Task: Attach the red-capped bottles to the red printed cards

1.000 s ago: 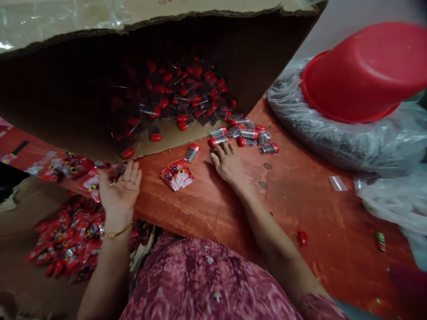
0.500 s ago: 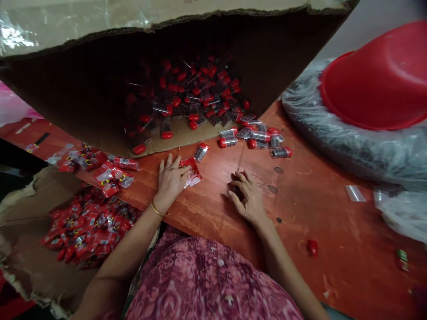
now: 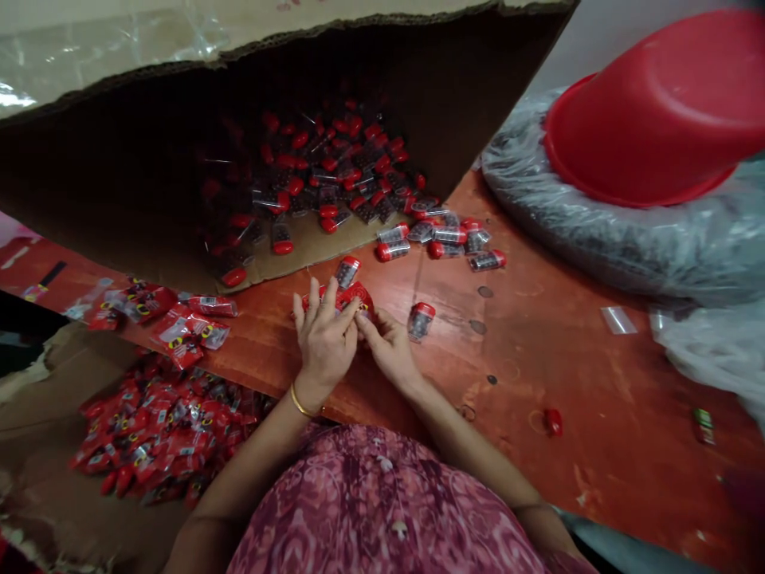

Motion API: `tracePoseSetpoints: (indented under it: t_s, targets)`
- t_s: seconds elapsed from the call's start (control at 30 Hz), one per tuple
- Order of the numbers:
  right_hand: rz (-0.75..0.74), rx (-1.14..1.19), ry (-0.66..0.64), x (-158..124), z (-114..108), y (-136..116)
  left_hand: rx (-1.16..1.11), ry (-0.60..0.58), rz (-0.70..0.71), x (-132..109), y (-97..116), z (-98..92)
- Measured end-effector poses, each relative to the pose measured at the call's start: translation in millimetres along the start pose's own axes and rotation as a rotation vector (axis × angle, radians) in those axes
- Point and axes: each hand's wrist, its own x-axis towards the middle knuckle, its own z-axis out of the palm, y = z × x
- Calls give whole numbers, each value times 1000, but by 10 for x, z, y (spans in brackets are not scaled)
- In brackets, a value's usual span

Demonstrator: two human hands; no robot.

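From my feed, the heap of red packets (image 3: 155, 446) lies lowest left. My left hand (image 3: 324, 341) and right hand (image 3: 388, 349) meet on the bench (image 3: 567, 375), fingers pinching red sachets (image 3: 352, 296) together. Just right, a red-capped vial (image 3: 420, 320) lies apart; a red basin (image 3: 651, 112) sits far right.

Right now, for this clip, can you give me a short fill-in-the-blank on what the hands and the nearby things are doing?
1. Both hands, left hand and right hand, meet over a small red ____ on the table.
2. The capsule-shaped container just right of the right hand has a ____ cap.
3. Many more such containers spill out of the tipped cardboard ____ behind the hands.
4. The left wrist wears a gold ____.

Missing words: packet; red; box; bangle
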Motion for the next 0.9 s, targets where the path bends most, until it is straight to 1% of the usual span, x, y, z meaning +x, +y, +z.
tracePoseSetpoints:
  t_s: [0.03,0.1,0.13,0.2,0.27,0.33,0.37,0.47,0.53,0.63,0.73,0.8,0.9]
  targets:
    - [26,30,31,13,5,-2,-68,13,-44,-7,23,10]
    - [49,50,79,15,-28,-8,-237,31,-176,-23,37,38]
    - [41,42,92,6,-54,-8,-334,7,-248,-34,34,58]
    - [-15,0,100,-25,-101,3,-527,-99,-370,-61,26,109]
    - [-88,-56,113,-60,-127,28,-679,-188,-460,-92,33,162]
    - [-137,-115,127,-88,-134,55,-798,-198,-550,-114,62,196]
    - [-154,-143,126,-98,-135,65,-856,-194,-605,-118,83,199]
    - [-189,-208,84,-110,-139,73,-1017,-231,-778,-99,148,158]
    - [-198,-227,47,-111,-142,67,-1072,-234,-859,-68,179,117]
    - [-181,-256,12,-117,-165,53,-1058,-217,-869,-20,200,94]
    - [-164,-356,14,-133,-271,18,-1043,-191,-835,26,201,116]
    - [-184,-536,89,-145,-401,-9,-1045,-163,-838,56,192,130]
    - [-215,-942,309,-155,-623,-2,-1039,-133,-870,90,175,134]
